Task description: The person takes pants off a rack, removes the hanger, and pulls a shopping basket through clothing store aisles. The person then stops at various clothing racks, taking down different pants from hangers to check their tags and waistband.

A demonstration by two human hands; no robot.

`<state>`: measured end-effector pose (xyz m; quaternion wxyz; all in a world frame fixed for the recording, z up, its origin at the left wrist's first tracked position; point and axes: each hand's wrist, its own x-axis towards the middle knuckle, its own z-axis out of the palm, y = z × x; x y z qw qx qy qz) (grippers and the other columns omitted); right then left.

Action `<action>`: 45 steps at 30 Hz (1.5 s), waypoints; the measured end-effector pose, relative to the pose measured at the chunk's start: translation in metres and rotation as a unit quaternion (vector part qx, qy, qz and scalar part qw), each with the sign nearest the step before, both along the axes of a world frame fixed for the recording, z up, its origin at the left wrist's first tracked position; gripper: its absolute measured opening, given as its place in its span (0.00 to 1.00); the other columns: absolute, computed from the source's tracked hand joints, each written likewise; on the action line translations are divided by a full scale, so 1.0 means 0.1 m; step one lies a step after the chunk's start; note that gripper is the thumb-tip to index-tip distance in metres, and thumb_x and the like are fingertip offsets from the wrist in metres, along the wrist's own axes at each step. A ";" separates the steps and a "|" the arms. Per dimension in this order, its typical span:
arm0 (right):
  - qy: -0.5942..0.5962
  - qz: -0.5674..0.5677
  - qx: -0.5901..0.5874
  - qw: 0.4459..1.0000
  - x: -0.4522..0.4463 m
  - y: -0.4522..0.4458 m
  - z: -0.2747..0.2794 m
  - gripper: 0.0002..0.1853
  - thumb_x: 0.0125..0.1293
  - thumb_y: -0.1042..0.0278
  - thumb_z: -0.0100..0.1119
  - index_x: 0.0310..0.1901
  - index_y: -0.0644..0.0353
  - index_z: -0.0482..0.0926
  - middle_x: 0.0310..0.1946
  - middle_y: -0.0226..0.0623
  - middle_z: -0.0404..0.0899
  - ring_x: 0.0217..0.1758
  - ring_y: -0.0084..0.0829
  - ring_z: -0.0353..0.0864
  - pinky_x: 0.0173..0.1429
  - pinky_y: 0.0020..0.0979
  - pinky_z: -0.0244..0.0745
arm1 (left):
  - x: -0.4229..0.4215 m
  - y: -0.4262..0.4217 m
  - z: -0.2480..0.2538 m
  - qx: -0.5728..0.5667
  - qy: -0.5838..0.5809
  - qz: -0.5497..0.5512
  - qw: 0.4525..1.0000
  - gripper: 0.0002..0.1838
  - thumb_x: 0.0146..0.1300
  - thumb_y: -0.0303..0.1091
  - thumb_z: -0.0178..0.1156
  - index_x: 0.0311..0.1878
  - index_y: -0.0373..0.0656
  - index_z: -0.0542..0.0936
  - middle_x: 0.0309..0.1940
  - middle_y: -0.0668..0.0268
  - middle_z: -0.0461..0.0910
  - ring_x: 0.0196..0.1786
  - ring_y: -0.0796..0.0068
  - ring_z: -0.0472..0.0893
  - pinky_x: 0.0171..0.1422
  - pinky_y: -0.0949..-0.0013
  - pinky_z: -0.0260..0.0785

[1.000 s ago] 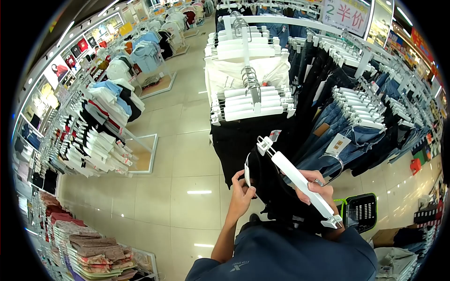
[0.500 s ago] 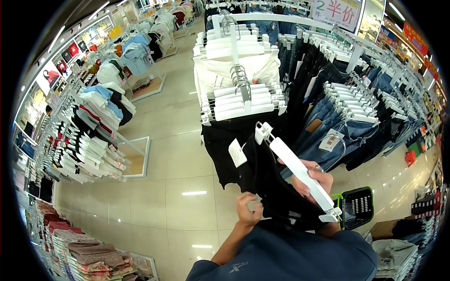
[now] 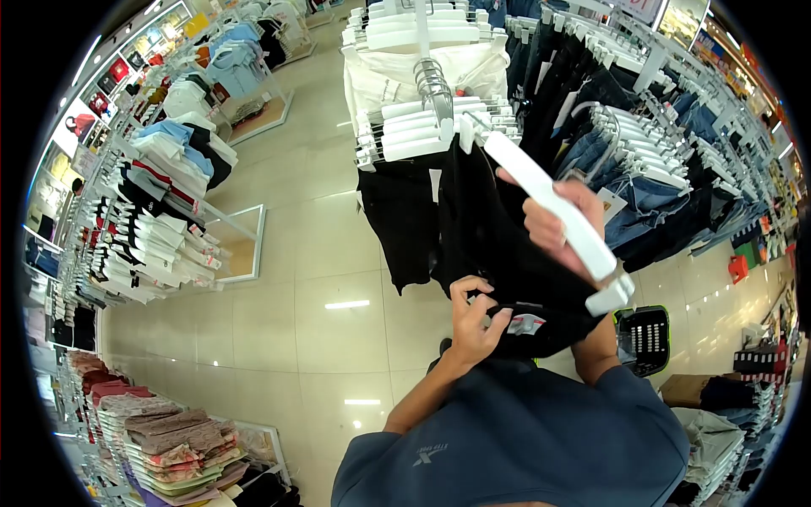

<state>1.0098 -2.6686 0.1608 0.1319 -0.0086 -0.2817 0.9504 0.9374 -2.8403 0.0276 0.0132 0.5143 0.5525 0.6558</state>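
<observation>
My right hand (image 3: 562, 221) is closed round the middle of a white clip hanger (image 3: 583, 241), which slants down to the right. Black trousers (image 3: 541, 275) hang by the hanger, one corner still in its upper clip; their waistband with a pale label (image 3: 528, 324) faces me. At the waistband's left edge, my left hand (image 3: 477, 325) has curled fingers and thumb on the black fabric. The fingertips are partly lost against the dark cloth. Just beyond, other black trousers (image 3: 393, 224) hang from the rack.
Ahead, a rack bears white hangers (image 3: 414, 131) and white trousers (image 3: 380, 80). Jeans (image 3: 642, 203) hang to the right. A black basket with a green rim (image 3: 649, 338) stands on the floor at right. Clothes racks line the left, with folded-looking pink garments (image 3: 160, 427) at lower left.
The hanger and my right hand have moved up in view, the lower clip swinging nearer. My left hand has come up and right onto the waistband. The view has tilted down.
</observation>
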 end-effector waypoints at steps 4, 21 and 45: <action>-0.020 0.062 0.105 0.992 -0.06 0.52 -0.05 0.33 0.67 0.60 0.38 0.66 0.78 0.55 0.14 0.29 0.63 0.12 0.21 0.60 0.15 0.21 0.58 | 0.07 -0.01 0.19 0.050 -0.082 -0.099 0.990 0.12 0.47 0.22 0.60 0.23 0.40 0.64 0.38 0.59 0.65 0.43 0.64 0.68 0.49 0.66 0.63; 0.018 0.271 0.024 0.962 -0.11 1.01 -0.38 0.37 0.70 0.59 0.34 0.70 0.75 0.36 0.16 0.39 0.70 0.13 0.27 0.71 0.15 0.22 0.70 | 0.15 0.46 0.73 -0.076 -0.582 -0.286 0.757 0.11 0.71 0.36 0.50 0.29 0.49 0.66 0.23 0.79 0.63 0.26 0.93 0.66 0.31 0.83 0.65; 0.075 0.285 0.090 0.951 -0.11 0.77 -0.31 0.35 0.69 0.61 0.37 0.67 0.83 0.42 0.13 0.37 0.68 0.10 0.22 0.66 0.10 0.21 0.59 | 0.25 0.11 0.32 -0.029 0.201 -0.217 0.955 0.05 0.55 0.31 0.64 0.31 0.40 0.80 0.36 0.65 0.83 0.36 0.69 0.79 0.49 0.64 0.64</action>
